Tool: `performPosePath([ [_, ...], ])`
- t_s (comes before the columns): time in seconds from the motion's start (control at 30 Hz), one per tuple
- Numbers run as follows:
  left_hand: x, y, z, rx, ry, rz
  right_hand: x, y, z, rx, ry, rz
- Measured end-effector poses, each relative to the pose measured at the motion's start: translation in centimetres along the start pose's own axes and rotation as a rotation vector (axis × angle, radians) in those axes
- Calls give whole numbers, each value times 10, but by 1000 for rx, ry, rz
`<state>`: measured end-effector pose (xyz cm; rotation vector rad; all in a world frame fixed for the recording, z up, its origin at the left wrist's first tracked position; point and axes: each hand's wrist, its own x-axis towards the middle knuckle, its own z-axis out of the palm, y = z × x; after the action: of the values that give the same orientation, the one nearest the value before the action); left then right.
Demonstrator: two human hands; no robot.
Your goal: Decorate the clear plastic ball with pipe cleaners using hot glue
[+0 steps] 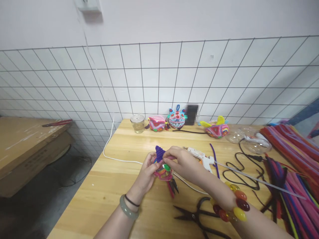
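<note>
Both hands are on a small multicoloured pipe-cleaner figure, held just above the wooden table near its middle. Left hand is wrapped round the figure's left side from below, fingers closed on it. Right hand comes in from the right, thumb and fingertips pinched on the figure's top next to its purple cone-shaped tip. Left wrist has a pale green bangle and a black band; right wrist has a bracelet of large coloured beads. Glue gun lies just right of the hands, with a black cord looped beyond it. Black scissors lie on the table in front of the right forearm. Three finished pipe-cleaner figures and a glass jar stand along the tiled wall. Bundles of pipe cleaners are heaped at the right edge.
</note>
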<state>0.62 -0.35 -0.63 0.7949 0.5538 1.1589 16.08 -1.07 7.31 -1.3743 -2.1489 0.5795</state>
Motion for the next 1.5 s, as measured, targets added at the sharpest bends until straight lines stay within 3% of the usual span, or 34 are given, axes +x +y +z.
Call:
performPosePath([
  [0.33, 1, -1, -2, -41, 17, 24, -9, 9, -7, 98, 62, 45],
  [0.57, 1, 7, -3, -173, 6, -26, -30, 11, -16, 375, 385, 161],
  [0.7, 2, 9, -9, -321, 28, -76, -47, 18, -29, 465, 468, 293],
  [0.9, 5, 14, -19, -453, 35, -120, -85, 58, -30, 156, 323, 440],
  [1.0, 6, 18, -21, -461, 84, -123, -106, 91, -31, -83, 177, 541],
  [1.1, 5, 21, -21, -461, 148, -123, -117, 116, -33, -226, 133, 678],
  [1.27, 5, 23, -20, -486, 175, -113, -106, 126, -24, -142, 107, 757],
  [1.5, 6, 24, -19, -483, 217, -104, -84, 137, -10, 22, 187, 769],
])
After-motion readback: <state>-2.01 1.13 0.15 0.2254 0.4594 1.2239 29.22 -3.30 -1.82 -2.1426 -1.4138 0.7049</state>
